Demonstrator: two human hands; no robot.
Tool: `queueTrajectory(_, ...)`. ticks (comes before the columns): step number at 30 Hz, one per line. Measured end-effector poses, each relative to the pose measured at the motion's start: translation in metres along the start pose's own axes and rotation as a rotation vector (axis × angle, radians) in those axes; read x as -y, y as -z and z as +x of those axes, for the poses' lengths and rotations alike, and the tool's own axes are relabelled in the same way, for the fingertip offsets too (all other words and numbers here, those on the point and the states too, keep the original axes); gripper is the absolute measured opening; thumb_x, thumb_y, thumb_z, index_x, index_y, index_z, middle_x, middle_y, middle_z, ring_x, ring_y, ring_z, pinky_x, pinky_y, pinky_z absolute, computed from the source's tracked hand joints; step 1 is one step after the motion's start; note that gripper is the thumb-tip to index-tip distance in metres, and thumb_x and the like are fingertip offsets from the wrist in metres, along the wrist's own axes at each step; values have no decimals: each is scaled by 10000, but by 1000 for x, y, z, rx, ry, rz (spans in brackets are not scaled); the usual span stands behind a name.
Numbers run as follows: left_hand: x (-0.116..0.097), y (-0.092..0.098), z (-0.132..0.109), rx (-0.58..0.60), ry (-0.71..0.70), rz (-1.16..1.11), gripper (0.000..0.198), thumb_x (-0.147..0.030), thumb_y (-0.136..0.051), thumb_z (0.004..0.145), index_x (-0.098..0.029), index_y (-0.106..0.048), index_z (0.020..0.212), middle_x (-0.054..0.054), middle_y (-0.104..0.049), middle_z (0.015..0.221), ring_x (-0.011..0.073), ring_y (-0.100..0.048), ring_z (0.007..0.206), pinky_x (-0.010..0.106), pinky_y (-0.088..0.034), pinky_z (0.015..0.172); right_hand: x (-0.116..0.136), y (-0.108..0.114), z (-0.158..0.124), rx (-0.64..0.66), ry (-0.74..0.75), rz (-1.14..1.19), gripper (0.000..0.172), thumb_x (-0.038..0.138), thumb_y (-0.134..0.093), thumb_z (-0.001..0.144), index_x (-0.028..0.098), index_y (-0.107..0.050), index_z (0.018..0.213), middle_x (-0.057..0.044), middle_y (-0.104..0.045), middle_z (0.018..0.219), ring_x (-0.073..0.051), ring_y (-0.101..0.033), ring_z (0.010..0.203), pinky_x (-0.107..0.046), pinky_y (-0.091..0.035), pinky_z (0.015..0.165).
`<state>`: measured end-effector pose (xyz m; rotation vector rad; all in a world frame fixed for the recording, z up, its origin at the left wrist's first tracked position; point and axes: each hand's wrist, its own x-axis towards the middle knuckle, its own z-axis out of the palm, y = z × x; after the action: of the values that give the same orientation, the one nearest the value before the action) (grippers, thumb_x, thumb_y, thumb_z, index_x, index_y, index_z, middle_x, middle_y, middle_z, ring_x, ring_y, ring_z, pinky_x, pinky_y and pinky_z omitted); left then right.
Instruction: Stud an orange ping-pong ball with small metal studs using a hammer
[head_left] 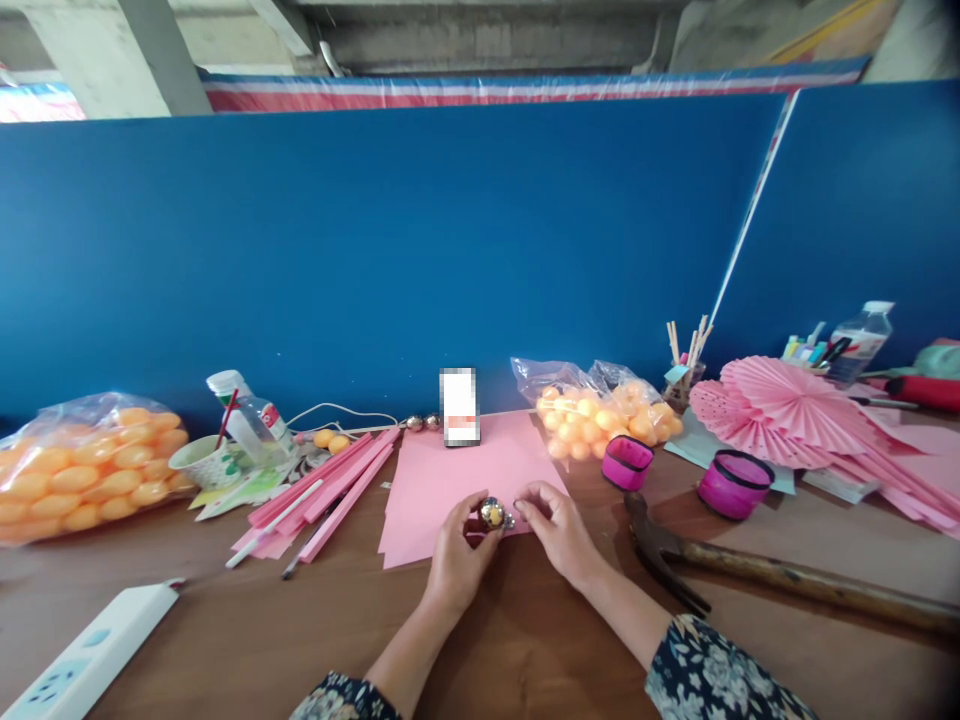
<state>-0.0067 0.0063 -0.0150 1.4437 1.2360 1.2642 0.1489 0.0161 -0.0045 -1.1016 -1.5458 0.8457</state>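
My left hand (463, 553) is closed round a small shiny metallic ball (492, 513), held between thumb and fingers above the near edge of pink paper sheets (450, 480). Just to its right, my right hand (551, 525) has its thumb and fingertips pinched beside the ball; what they hold, if anything, is too small to make out. Beyond the hands a phone (460, 405) stands upright at the back of the paper. Two more metallic balls (424, 423) lie left of the phone.
A claw hammer (787, 578) lies at the right, near two magenta containers (628, 462). Bags of orange balls (592, 420) sit behind them and at far left. Pink strips (337, 490), a bottle (255, 420) and a power strip (94, 650) are left; pink paper fans (787, 410) are right.
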Motion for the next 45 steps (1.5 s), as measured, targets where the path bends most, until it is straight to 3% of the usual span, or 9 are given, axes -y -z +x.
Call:
queueTrajectory(8, 6, -1, 1, 5, -27, 40, 445, -206, -596, 645, -171, -524, 1082, 83, -600, 1000, 155, -600, 733, 299, -505, 661, 3, -7, -3, 113, -66, 171, 136, 298, -521, 771, 175, -575, 749, 9, -592, 700, -129, -546, 664, -231, -447, 646)
queueTrajectory(45, 6, -1, -1, -1, -149, 170, 392, -128, -560, 687, -203, -516, 1069, 59, -564, 1013, 150, -594, 785, 293, -516, 681, -1, -6, -2, 156, -123, 215, 191, 340, -601, 718, 151, -621, 732, -8, -632, 697, -137, -551, 678, -258, -427, 671)
